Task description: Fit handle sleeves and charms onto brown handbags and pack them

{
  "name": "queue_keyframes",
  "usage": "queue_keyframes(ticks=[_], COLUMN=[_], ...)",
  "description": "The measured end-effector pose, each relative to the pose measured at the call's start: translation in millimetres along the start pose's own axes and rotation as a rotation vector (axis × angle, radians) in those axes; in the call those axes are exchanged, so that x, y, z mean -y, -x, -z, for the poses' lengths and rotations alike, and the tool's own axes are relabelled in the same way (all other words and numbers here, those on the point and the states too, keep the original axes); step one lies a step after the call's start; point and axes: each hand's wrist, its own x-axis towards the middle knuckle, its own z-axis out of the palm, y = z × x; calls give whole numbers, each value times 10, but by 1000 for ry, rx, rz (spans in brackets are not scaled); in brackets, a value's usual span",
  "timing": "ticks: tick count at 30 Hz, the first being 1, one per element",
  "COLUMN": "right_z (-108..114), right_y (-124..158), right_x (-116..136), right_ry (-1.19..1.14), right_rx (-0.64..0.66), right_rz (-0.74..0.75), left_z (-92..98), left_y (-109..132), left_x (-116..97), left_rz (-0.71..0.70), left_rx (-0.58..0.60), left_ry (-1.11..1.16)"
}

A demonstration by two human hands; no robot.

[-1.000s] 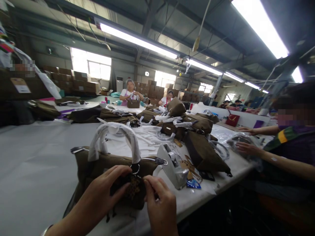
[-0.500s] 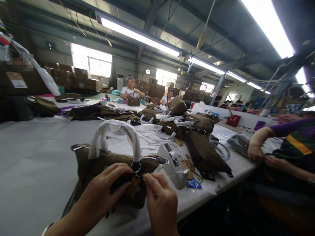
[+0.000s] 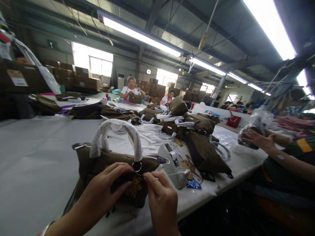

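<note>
An olive-brown handbag [image 3: 98, 159] stands before me, its upright handles [image 3: 134, 134] wrapped in white film. From a metal ring [image 3: 137, 167] at the handle's foot hangs a gold-brown, openwork charm [image 3: 136, 186]. My left hand [image 3: 112, 183] is closed around the charm's dark upper part from the left, thumb below and fingers above. On the other side, my right hand [image 3: 161, 193] makes a pinch just right of the ring; what lies between its fingertips is too small to make out. The zip's end tab [image 3: 161, 160] sticks out above the right hand.
A grey-white tape dispenser [image 3: 169, 164] stands right behind the bag. More brown bags [image 3: 206, 154] are heaped beyond it, with paper tags and a blue packet [image 3: 194, 184] alongside. At right, a co-worker's hand [image 3: 258, 139] holds a plastic-wrapped item. Other people sit across the table.
My hands and the bag stay almost in place. The co-worker at right has raised a plastic-wrapped item above the table edge. A person across the table has tilted a bag.
</note>
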Motion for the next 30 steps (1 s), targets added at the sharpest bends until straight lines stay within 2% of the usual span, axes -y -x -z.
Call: queue_keyframes(ticks=[5,10,14,19,24,30], right_z=[-5,39,65,31,-63,-133], right_y=[-22,-58,-135,-164,-55,20], right_x=[-1,3,19,61,67,77], right_ry=[-73,-8,-3,-127,-225,-232], right_rx=[17,32,60,139,80,21], right_rz=[-55,-1,31,-42,-105,-115], left_z=[7,-21,-6,18,15,1], left_y=[8,29,40,41,39,38], left_x=[-3,26,33,15,38,57], left_rz=[-8,-75,-56,-40,-21,-24], left_rx=[-5,-45,-18,7,1,-26], left_ry=[-14,-77,-73,-62,-67,-114])
